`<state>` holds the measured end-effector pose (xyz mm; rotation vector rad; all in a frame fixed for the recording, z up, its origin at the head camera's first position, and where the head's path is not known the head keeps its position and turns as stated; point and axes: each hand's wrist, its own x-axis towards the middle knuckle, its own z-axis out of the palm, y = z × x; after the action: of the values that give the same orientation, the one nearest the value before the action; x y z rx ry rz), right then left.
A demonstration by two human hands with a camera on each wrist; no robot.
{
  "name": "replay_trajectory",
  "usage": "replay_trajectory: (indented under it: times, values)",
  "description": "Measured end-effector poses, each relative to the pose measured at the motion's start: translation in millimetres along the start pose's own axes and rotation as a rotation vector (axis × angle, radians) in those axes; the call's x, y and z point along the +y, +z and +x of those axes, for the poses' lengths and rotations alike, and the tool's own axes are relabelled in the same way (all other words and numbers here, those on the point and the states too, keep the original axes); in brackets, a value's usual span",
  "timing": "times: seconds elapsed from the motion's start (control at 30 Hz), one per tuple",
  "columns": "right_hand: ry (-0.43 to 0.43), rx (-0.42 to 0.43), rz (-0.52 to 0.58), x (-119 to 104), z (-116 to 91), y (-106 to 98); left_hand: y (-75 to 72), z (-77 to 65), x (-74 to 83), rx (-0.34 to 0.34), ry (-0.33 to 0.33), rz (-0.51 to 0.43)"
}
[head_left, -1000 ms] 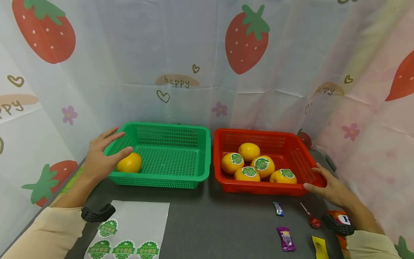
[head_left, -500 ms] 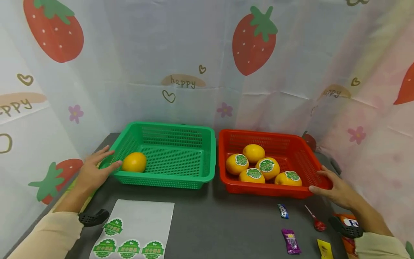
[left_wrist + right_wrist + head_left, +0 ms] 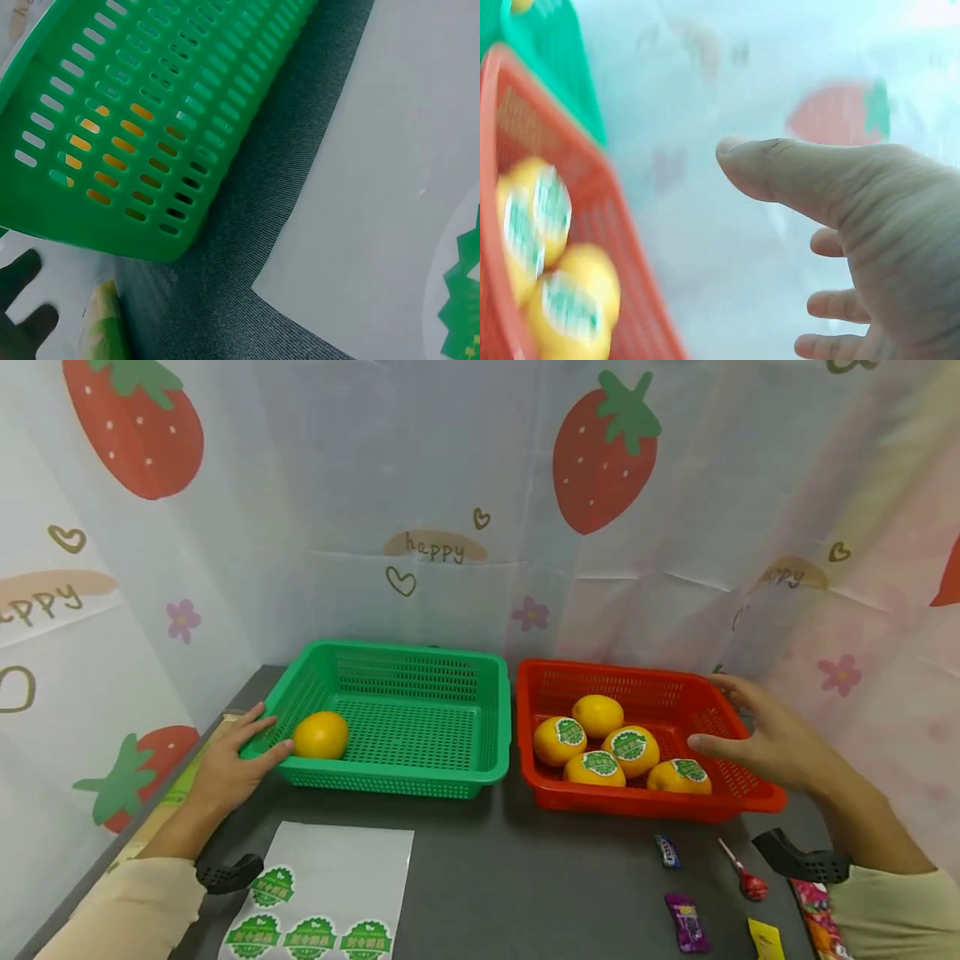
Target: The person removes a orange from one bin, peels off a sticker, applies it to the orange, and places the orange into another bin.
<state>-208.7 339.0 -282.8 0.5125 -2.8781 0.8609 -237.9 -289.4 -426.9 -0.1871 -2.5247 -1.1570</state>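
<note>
My left hand (image 3: 234, 768) is at the left end of the green basket (image 3: 397, 774), thumb and fingers spread near its rim. In the left wrist view, two dark fingertips (image 3: 39, 324) show just below the basket wall (image 3: 187, 112). One plain orange (image 3: 321, 735) lies inside by the left wall. My right hand (image 3: 776, 739) is raised over the right end of the red basket (image 3: 637, 802), thumb apart from the fingers and holding nothing. Several oranges (image 3: 631, 752) sit in the red basket, most with a green round sticker on top.
A white sticker sheet (image 3: 345, 868) with several green labels lies at front left. At front right are a small blue wrapped candy (image 3: 667, 851), a purple packet (image 3: 686, 923), a lollipop (image 3: 752, 885), a yellow packet (image 3: 765, 938) and a colourful bag (image 3: 817, 914). Printed curtains stand behind.
My left hand has come down from above the green basket to its left end. My right hand has lifted from the red basket's right rim. The head view has turned slightly left.
</note>
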Motion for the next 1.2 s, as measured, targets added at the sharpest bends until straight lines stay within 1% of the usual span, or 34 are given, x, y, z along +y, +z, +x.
replay_trajectory:
  times: [0.13, 0.23, 0.4, 0.5, 0.57, 0.73, 0.93, 1.1, 1.2]
  values:
    - [-0.015, -0.040, 0.036, -46, 17, 4, 1.3, 0.3, -1.3, -0.002, -0.009, -0.029]
    - [-0.047, -0.062, 0.094, -72, 35, 15, 2.9, -0.4, -3.6, 0.003, -0.011, -0.049]
    - [-0.156, -0.105, 0.207, -101, 70, 46, 0.7, -5.3, -4.2, 0.009, -0.027, -0.046]
    - [-0.201, -0.140, 0.250, -115, 90, 67, 0.6, -7.1, -4.3, 0.009, -0.036, -0.042]
    - [-0.212, -0.165, 0.276, -125, 102, 81, 1.7, -6.3, -4.3, 0.002, -0.041, -0.063]
    - [-0.232, -0.248, 0.349, -154, 134, 126, 4.0, -2.9, -2.9, -0.020, -0.060, -0.137]
    - [-0.217, -0.353, 0.407, -186, 170, 188, 2.8, -2.4, -1.4, -0.017, -0.070, -0.156]
    - [-0.174, -0.414, 0.414, -210, 192, 238, 1.9, -2.0, -1.3, -0.028, -0.071, -0.160]
    - [-0.162, -0.432, 0.366, -221, 203, 267, 6.4, -1.6, -1.0, -0.025, -0.070, -0.154]
